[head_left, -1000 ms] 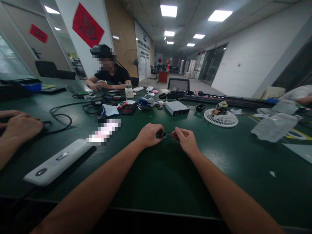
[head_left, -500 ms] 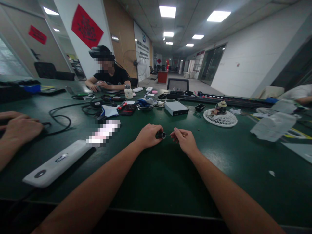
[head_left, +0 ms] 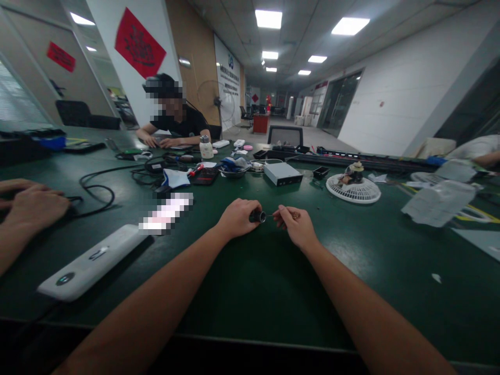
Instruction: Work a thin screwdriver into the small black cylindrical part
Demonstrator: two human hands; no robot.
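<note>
My left hand (head_left: 239,217) is closed around a short dark cylinder (head_left: 258,216), whose shiny round end faces right. My right hand (head_left: 294,221) pinches a thin-shafted tool with a brownish handle (head_left: 296,214); its exact kind is too small to make out. The slim shaft points left at the cylinder's open end, and I cannot tell whether its tip touches or enters. Both hands are low over the green tabletop (head_left: 265,291).
A white power bank-like bar (head_left: 94,263) lies left, by another person's hand (head_left: 37,205) and black cable (head_left: 97,200). Ahead are a grey drive box (head_left: 283,174), a small black tray (head_left: 321,172) and a white fan grille (head_left: 352,191). A person (head_left: 175,117) sits across.
My hands, the cylinder and the tool hold nearly the same positions. The round button on the white bar now shows a greenish glow. The person across has shifted their hands slightly.
</note>
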